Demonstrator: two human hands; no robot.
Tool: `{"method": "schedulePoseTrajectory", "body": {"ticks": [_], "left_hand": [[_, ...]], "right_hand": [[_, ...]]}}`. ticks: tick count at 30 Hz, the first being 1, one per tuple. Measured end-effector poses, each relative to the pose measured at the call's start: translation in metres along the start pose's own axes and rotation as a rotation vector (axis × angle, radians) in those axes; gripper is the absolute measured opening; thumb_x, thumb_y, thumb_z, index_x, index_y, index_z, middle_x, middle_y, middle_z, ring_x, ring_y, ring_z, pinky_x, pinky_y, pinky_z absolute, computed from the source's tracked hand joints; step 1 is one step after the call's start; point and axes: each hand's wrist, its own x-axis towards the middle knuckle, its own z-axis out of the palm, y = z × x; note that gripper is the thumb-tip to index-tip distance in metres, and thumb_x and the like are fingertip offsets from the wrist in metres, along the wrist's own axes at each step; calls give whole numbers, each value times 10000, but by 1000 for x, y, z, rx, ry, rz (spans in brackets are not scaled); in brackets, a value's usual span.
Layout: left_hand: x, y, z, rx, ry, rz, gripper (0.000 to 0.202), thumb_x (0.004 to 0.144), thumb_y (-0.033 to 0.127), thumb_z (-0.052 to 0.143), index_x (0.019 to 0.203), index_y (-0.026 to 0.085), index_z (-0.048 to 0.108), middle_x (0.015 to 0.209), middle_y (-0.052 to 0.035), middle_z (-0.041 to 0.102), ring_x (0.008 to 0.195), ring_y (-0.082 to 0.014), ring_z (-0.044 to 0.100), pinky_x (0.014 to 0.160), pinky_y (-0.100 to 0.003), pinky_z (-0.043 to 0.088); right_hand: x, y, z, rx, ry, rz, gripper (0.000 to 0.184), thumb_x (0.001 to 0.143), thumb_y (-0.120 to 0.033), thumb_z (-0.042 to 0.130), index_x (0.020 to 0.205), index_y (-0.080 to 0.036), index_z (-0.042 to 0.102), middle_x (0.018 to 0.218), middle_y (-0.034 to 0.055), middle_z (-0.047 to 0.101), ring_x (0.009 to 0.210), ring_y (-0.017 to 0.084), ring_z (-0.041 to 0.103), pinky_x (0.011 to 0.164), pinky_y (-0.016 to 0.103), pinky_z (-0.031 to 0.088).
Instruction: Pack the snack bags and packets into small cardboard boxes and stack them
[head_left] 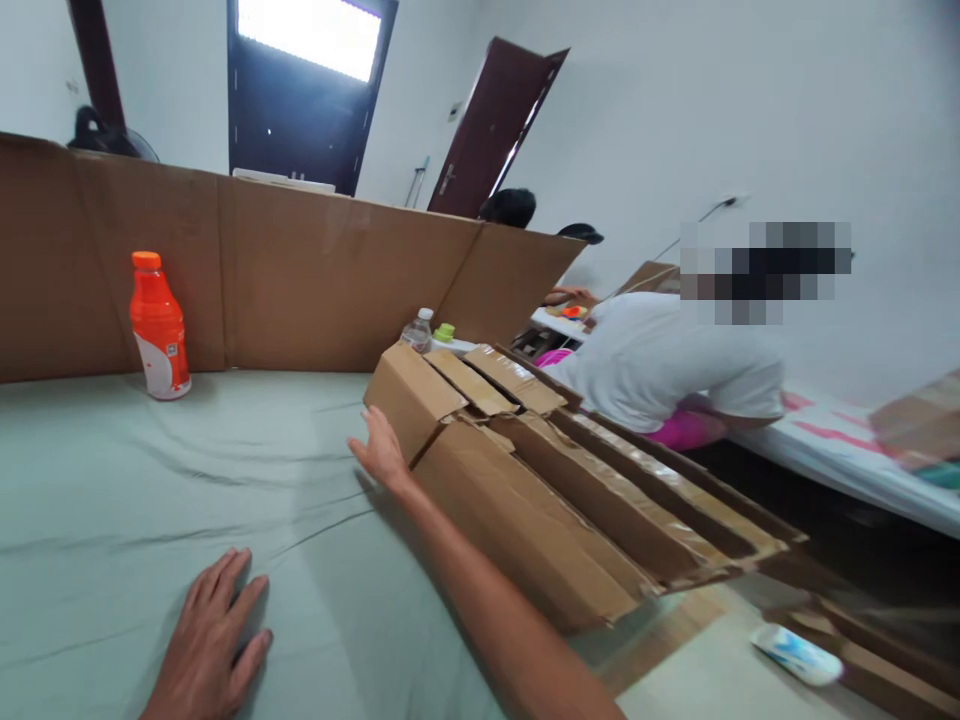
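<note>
My left hand lies on the pale green table cover, fingers stretched out and nothing in it. Further forward, my right hand is spread against the left side of a brown cardboard box structure. Long open slots run through this cardboard, and clear tape covers some of its strips. My right forearm passes along its near left side. Whether the right palm presses on the cardboard or only rests beside it, I cannot tell.
An orange bottle stands before a tall cardboard screen. Behind the box stand a clear bottle and a green-capped item. A white-and-blue item lies at lower right. A person in a white shirt bends over another table.
</note>
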Motion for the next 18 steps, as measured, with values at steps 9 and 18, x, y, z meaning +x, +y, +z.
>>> {"method": "schedulePoseTrajectory", "body": {"ticks": [9, 18], "left_hand": [[4, -1, -1, -201, -86, -106, 370, 930, 278, 550, 1266, 238, 698, 1456, -171, 599, 1353, -400, 537, 1053, -652, 480], [24, 26, -30, -633, -152, -501, 426, 806, 318, 728, 1217, 215, 696, 1413, -141, 623, 1375, -367, 502, 1204, -621, 303]], "right_hand": [[-165, 56, 3, 233, 25, -111, 398, 920, -307, 561, 1275, -182, 689, 1610, 180, 420, 1456, 327, 449, 1172, 564, 393], [-188, 18, 18, 779, -79, -25, 372, 838, -452, 691, 1143, -258, 776, 1500, 129, 573, 1387, 327, 525, 1130, 521, 439]]}}
